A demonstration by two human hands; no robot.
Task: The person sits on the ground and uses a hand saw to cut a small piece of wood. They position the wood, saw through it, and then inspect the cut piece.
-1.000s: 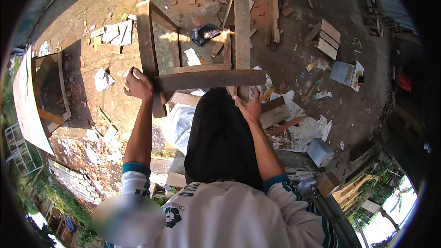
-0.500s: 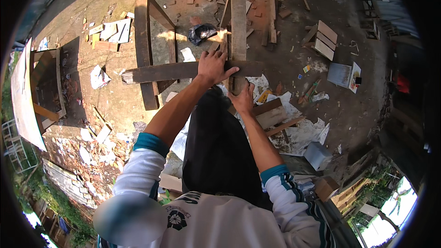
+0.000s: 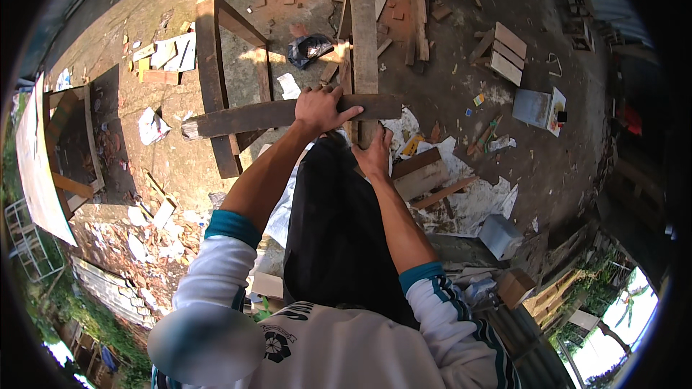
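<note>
Littered ground, part sunlit, part shaded, spreads on all sides; dark plank lies crosswise over left beam and right beam, its left end sticking out past the left beam; left hand clasps the plank right of its middle, fingers bent over the far edge, thumb stretched along the top; right hand is at the plank's near edge, by the right beam, fingers bent, cannot tell if it grasps anything; black-trousered leg reaches up toward the plank's near edge; beyond the plank, between the beams, black plastic bag; left of the plank, crumpled white bag; nearer than the plank and to its right, wood block on white sheet; well right of the plank, grey box; beyond that box, slatted wood piece.
</note>
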